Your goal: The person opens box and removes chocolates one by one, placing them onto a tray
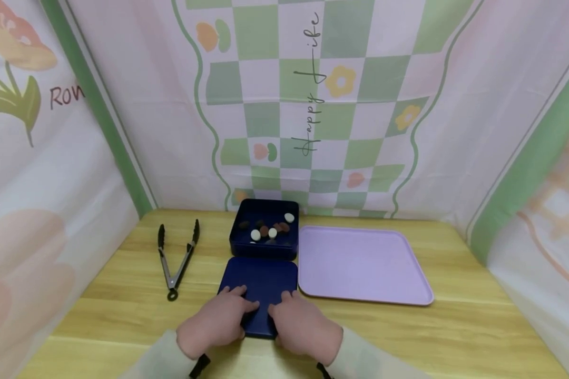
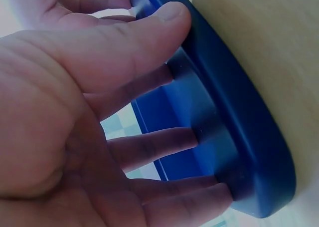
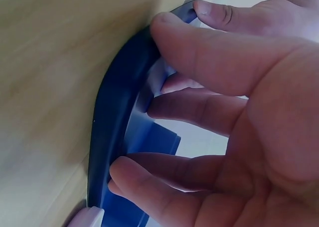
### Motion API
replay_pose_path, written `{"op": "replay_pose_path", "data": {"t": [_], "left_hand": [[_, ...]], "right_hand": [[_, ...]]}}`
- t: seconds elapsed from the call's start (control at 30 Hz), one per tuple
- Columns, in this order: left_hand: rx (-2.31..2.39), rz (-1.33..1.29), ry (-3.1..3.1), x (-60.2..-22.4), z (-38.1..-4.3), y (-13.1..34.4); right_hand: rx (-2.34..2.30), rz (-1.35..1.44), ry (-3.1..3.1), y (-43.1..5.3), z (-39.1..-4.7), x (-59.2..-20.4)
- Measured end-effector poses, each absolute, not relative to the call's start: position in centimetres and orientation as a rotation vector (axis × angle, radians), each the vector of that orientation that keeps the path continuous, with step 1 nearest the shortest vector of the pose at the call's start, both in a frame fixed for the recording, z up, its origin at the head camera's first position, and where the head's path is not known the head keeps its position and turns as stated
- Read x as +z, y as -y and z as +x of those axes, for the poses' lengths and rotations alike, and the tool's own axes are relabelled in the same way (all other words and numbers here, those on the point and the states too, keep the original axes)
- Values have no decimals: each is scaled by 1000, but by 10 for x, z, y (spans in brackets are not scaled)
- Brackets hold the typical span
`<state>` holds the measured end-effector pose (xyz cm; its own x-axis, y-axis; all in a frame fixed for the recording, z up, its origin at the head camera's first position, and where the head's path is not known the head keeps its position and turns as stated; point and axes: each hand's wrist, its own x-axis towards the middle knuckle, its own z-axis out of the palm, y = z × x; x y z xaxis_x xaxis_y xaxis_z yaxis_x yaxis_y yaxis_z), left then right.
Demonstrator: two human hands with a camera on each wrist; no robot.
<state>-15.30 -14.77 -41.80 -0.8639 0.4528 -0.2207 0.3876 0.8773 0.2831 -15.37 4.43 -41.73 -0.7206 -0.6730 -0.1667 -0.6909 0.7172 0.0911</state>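
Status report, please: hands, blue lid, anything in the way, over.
Left hand, right hand both touching blue lid. Lid in front of open box. Nothing else on lid; tongs left, tray right.

Lid [image 1: 262,275] before box [image 1: 264,250]; tongs [image 1: 172,283] left, tray [image 1: 360,266] right.

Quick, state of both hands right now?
Left hand: open, resting on the flat, dark-blue lid with rounded corners.
Right hand: open, resting on that same lid.
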Motion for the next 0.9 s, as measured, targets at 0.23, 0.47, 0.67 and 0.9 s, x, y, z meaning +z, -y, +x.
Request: {"op": "replay_pose_path", "data": {"t": [0.23, 0.47, 0.67, 0.9], "left_hand": [[330, 630, -2775, -418, -154, 147], [313, 627, -2780, -419, -155, 146], [320, 616, -2775, -420, -155, 146], [318, 610, -2772, -420, -158, 145]], "right_hand": [[195, -1073, -2784, -45, -158, -418], [194, -1057, -2775, -44, -158, -416], [167, -1029, -2744, -45, -161, -415], [134, -1021, -2753, -48, -166, -417]]}}
